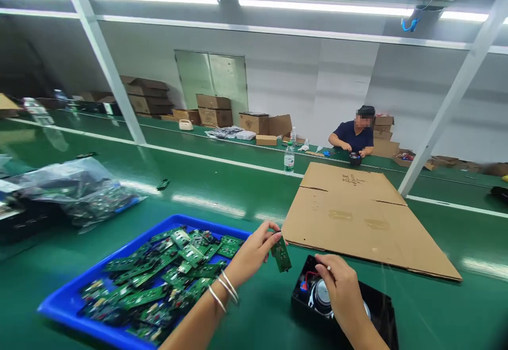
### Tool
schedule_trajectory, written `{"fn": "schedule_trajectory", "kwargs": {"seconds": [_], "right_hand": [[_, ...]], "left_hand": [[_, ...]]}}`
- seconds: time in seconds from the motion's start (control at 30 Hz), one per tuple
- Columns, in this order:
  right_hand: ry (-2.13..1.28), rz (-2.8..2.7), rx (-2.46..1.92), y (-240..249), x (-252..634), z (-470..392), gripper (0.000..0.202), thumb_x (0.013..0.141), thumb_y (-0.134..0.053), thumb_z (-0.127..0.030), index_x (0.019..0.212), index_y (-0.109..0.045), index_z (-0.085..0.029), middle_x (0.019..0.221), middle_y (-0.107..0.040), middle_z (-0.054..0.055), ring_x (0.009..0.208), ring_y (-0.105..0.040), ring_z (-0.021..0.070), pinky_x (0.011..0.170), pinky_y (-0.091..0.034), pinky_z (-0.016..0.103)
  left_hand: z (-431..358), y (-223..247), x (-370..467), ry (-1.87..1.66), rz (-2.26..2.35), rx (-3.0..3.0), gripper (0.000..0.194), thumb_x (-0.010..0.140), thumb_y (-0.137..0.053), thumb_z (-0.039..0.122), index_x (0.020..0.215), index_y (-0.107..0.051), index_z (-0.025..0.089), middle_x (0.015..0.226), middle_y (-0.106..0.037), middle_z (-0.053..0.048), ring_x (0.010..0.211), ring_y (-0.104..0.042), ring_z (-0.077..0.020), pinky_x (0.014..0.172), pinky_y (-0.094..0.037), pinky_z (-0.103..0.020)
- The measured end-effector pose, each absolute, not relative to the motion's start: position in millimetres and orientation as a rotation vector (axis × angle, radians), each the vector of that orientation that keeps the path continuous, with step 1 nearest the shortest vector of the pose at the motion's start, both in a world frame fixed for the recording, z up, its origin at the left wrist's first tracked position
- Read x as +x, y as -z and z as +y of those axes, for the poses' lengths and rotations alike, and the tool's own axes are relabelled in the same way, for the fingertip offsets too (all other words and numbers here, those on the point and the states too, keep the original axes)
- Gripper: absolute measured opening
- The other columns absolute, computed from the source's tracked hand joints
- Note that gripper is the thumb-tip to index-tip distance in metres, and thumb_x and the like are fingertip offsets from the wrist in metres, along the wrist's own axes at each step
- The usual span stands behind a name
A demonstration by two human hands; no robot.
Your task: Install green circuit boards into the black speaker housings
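Note:
My left hand (260,247), with bangles at its wrist, holds a green circuit board (281,254) upright between thumb and fingers. To its right, my right hand (337,281) is over an open black housing (383,307). Its thumb and forefinger are pinched on a small white connector (328,268). Inside the housing are a round silver speaker (320,294), red wires and a blue part (304,286). A blue tray (99,270) heaped with green circuit boards (190,254) lies at the left, partly behind my left forearm.
A flat cardboard sheet (357,207) lies beyond the housing. A water bottle (289,158) stands near the white divider. Plastic bags of parts (95,196) lie at far left. Across the bench a person (354,135) handles a dark object. Slanted posts (448,101) rise at both sides.

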State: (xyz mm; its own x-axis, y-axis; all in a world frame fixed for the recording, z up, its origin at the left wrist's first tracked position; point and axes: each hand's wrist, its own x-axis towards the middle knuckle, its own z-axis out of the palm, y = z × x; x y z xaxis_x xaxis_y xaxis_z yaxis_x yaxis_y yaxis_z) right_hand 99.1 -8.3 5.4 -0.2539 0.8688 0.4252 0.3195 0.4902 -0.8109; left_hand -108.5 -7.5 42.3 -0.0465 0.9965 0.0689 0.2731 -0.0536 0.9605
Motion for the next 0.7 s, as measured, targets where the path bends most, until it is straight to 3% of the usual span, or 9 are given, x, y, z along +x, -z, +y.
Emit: {"fn": "schedule_trajectory", "kwargs": {"seconds": [0.1,0.2,0.3,0.47,0.6,0.7], "right_hand": [[-1.15,-1.591,-1.0,-12.5,101.2,-4.7,0.039,0.072,-0.058,-0.054,0.085,-0.065,-0.017,0.083,-0.066,0.008,0.073,-0.063,0.02,0.064,-0.051,0.03],[-1.311,-1.477,-0.925,-12.6,100.5,-3.0,0.041,0.067,-0.064,-0.054,0.082,-0.063,-0.016,0.081,-0.066,0.006,0.074,-0.062,0.0185,0.068,-0.05,0.029],[-1.269,-1.486,-0.958,-10.2,99.4,-3.8,0.04,0.068,-0.063,-0.053,0.084,-0.064,-0.016,0.068,-0.062,0.002,0.063,-0.058,0.0153,0.061,-0.048,0.026],[-1.065,-1.711,-0.999,-15.2,100.2,-9.5,0.03,0.077,-0.053,-0.044,0.075,-0.067,-0.017,0.064,-0.06,0.002,0.059,-0.052,0.0128,0.054,-0.041,0.023],[-0.968,-1.813,-1.019,-22.9,102.4,-12.7,0.024,0.079,-0.051,-0.034,0.075,-0.069,-0.019,0.068,-0.062,0.002,0.062,-0.053,0.0131,0.057,-0.04,0.022],[-0.988,-1.738,-1.09,-24.6,103.2,-13.0,0.022,0.078,-0.051,-0.03,0.079,-0.069,-0.018,0.074,-0.065,0.004,0.065,-0.055,0.0142,0.059,-0.04,0.023]], "left_hand": [[3.9,-42.3,-89.4,-1.171,1.303,1.394,0.032,0.072,-0.047,0.052,0.081,-0.042,0.022,0.06,-0.051,0.007,0.041,-0.048,-0.0083,0.034,-0.028,-0.018],[6.9,-41.3,-77.2,-1.181,1.179,1.348,0.036,0.073,-0.045,0.054,0.087,-0.041,0.022,0.06,-0.047,0.008,0.045,-0.051,-0.0082,0.039,-0.035,-0.019],[4.9,-36.4,-67.1,-1.16,1.089,1.308,0.037,0.075,-0.043,0.057,0.089,-0.04,0.022,0.06,-0.045,0.008,0.047,-0.049,-0.0074,0.045,-0.037,-0.019],[1.3,-30.6,-57.0,-1.101,1.063,1.3,0.034,0.067,-0.059,0.049,0.079,-0.041,0.022,0.059,-0.047,0.009,0.046,-0.044,-0.0064,0.044,-0.034,-0.019],[-1.2,-38.8,-61.7,-1.048,1.017,1.332,0.027,0.063,-0.066,0.038,0.074,-0.05,0.019,0.074,-0.056,0.003,0.062,-0.052,-0.0109,0.057,-0.043,-0.023],[-3.3,-45.1,-68.9,-1.016,0.994,1.351,0.032,0.061,-0.068,0.031,0.089,-0.055,0.019,0.086,-0.062,-0.001,0.082,-0.056,-0.0169,0.071,-0.046,-0.028]]}}
